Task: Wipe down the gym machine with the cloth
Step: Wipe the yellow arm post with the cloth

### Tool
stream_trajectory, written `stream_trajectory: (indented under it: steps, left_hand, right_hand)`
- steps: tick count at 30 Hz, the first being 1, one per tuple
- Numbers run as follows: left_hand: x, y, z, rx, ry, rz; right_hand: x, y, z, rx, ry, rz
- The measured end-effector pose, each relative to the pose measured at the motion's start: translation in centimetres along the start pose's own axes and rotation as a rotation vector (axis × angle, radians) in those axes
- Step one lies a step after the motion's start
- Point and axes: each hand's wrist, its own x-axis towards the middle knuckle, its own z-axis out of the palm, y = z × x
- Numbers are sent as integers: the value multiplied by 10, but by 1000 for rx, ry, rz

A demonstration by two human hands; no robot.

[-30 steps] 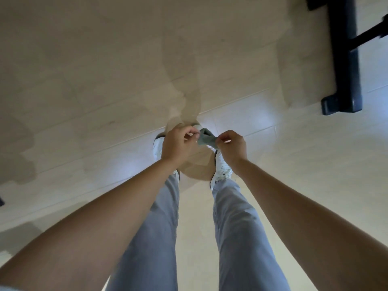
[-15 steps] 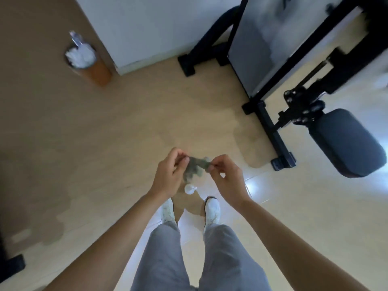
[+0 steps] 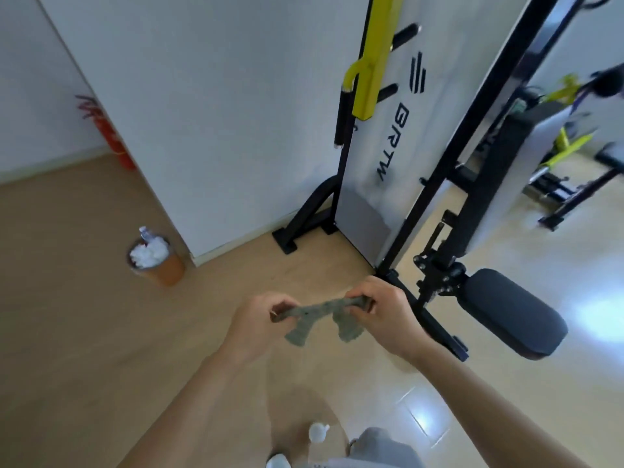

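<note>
1. The left hand (image 3: 256, 322) and the right hand (image 3: 385, 315) each pinched one end of the cloth (image 3: 314, 314). Both grips were narrow, thumb against curled fingers, with the grey cloth stretched as a rumpled band between them and two loose flaps hanging below
2. The cloth hung in the air between the two grips, touching no part of the gym machine (image 3: 435, 184)
3. Just right of the right grip sat the machine's dark padded seat (image 3: 513, 312); its black frame and white panel rose beyond the grips
4. Well left of the left grip stood a bin (image 3: 158, 261) stuffed with white paper. Below the grips, near the feet, a small white bottle (image 3: 317, 432) stood on the floor (image 3: 84, 332)
5. Wiping looked not yet begun. A cloth left bunched would likely wipe only a thin stripe and miss patches of the seat. So light a pinch could let an end slip once dragged across it. A step toward the machine could knock the bottle over
</note>
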Motion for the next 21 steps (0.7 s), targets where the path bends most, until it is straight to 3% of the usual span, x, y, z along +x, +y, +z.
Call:
stream_trajectory:
  steps: [6,15,21]
  left_hand:
    - [72,38,-57,-124,-78,44]
    - [232,97,-102,-259,96,121]
    - [340,151,-126,-438,155,106]
  right_hand:
    - [50,-12,-37,-19,200,102]
    - [184,-11,-89,107,507,206]
    - [294,-2,-132,301,526,244]
